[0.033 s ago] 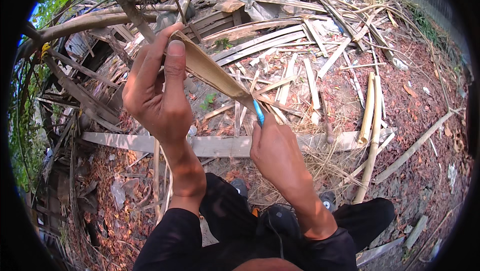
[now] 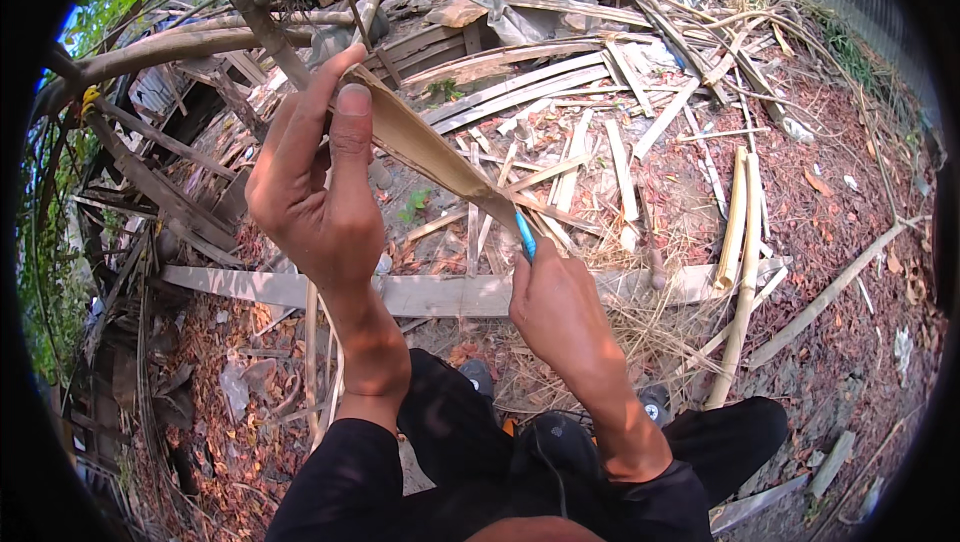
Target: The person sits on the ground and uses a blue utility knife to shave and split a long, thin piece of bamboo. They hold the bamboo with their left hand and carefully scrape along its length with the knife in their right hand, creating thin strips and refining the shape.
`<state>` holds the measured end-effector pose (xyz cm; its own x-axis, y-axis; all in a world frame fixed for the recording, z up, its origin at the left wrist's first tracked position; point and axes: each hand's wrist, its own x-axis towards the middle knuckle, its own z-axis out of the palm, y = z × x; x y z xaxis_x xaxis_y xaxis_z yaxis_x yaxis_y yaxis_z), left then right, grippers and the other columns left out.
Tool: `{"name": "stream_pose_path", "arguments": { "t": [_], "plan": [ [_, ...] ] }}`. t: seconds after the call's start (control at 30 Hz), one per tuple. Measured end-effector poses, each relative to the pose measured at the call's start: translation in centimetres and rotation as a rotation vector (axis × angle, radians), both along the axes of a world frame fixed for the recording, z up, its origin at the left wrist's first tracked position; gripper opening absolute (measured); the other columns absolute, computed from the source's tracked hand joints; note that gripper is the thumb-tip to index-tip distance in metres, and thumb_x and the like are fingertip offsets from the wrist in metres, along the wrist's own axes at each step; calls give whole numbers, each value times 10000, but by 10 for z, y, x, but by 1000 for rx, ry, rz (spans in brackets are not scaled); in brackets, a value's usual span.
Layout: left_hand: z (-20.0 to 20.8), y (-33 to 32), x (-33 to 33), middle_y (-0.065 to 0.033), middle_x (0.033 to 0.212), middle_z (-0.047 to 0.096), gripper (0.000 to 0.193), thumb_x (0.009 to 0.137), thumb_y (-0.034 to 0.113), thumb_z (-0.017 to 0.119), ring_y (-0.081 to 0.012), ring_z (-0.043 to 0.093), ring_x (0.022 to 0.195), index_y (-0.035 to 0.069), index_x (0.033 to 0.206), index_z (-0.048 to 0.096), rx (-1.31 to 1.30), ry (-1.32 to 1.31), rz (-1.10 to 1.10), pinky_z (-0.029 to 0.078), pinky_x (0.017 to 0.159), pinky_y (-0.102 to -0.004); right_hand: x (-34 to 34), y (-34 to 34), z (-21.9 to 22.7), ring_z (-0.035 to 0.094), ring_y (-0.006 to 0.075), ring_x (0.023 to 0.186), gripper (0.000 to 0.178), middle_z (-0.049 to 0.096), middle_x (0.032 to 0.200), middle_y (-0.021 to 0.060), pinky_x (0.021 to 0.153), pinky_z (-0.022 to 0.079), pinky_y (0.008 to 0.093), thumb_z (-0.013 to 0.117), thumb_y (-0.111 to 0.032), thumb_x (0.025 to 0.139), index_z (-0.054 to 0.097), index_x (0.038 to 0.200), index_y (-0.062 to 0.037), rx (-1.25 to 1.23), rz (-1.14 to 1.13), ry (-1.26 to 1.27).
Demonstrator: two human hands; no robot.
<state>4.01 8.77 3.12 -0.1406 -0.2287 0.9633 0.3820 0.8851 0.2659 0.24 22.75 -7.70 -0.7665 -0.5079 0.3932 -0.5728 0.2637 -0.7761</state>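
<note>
A split, trough-shaped strip of bamboo or wood slants from my left hand down toward my right. My left hand is closed on its upper end, the thumb pressed on the near side and fingers behind. My right hand is wrapped round a blue-handled tool that looks like a knife. Its dull, narrow blade lies against the lower end of the strip. The fingers of my right hand mostly hide the handle, and I cannot make out the edge.
A long flat plank lies across the ground before my feet. Past it are scattered split strips and fibrous shavings. Two pale poles lie to the right. Branches and a thick bent trunk crowd the upper left.
My right hand and the blue-handled tool have shifted slightly right and toward me, along the lower end of the strip. My left hand and the strip have hardly moved.
</note>
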Motion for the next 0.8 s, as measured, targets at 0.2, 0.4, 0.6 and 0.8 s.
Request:
{"name": "stream_pose_path", "arguments": {
  "t": [0.2, 0.4, 0.6, 0.8],
  "plan": [
    [-8, 2, 0, -14, 742, 625, 219, 852, 22, 670, -34, 486, 564, 5, 1069, 686, 93, -3, 5, 347, 483, -165, 18, 7, 43, 534, 452, 545, 183, 529, 578, 251, 517, 392, 500, 512, -109, 926, 491, 876, 66, -163, 68, -120],
    [-8, 0, -1, -35, 746, 642, 216, 844, 31, 686, -45, 507, 543, -43, 1046, 676, 152, 43, 18, 377, 484, -170, 12, -4, -23, 579, 482, 576, 228, 540, 565, 298, 505, 457, 522, 543, -118, 900, 456, 881, 93, -71, 9, -98],
    [-10, -6, 10, -52, 747, 649, 219, 844, 32, 687, -53, 522, 549, -59, 1042, 669, 111, 27, 8, 389, 492, -169, 16, -12, -40, 595, 464, 578, 199, 561, 559, 257, 532, 475, 514, 548, -94, 884, 468, 869, 87, -62, -16, -57],
    [-8, 8, 4, -96, 862, 683, 218, 864, 20, 654, -58, 532, 571, -61, 1067, 652, 47, 23, -125, 403, 497, -174, -27, 30, -309, 630, 465, 750, 291, 624, 722, 289, 689, 530, 474, 466, -134, 876, 616, 802, 104, 565, -160, -276]
  ]
}}
